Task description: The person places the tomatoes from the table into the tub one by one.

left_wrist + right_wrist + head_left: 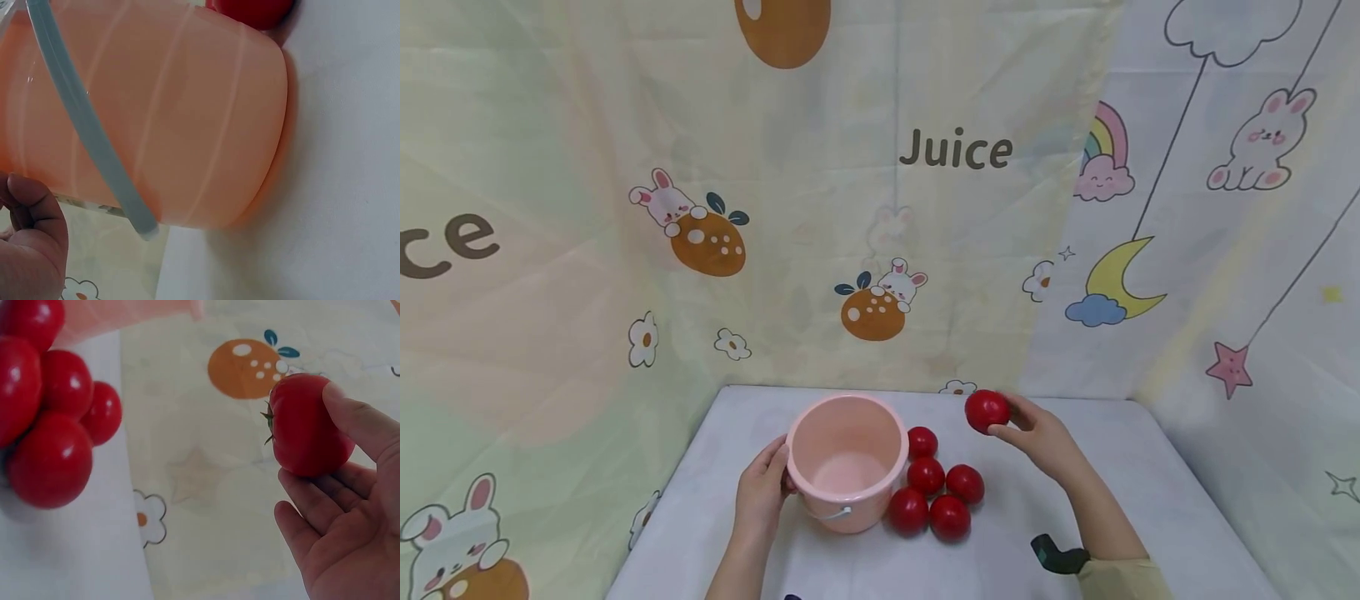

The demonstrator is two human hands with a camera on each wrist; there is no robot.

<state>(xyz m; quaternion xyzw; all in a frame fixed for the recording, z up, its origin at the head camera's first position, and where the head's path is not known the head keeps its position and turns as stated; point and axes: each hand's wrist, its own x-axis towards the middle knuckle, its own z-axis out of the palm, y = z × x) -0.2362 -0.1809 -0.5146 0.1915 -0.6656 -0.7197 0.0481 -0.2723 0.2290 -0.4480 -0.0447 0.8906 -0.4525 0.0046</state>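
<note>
A pink plastic bucket (847, 437) stands upright on the white table, its mouth facing up and no objects visible inside. My left hand (762, 486) grips its left side near the rim; in the left wrist view the thumb and curled fingers (39, 206) meet the bucket's edge. The pale handle (94, 131) hangs down along the bucket's wall. Above the table to the right, my right hand (1043, 439) holds a red tomato (987, 412) between thumb and fingers. Its green stem (270, 422) shows in the right wrist view.
Several more red tomatoes (950, 517) lie clustered against the bucket's right side on the white table (1075, 492). Printed cloth (955, 250) hangs behind the table and at both sides. A dark strap (1058, 556) sits by the right sleeve.
</note>
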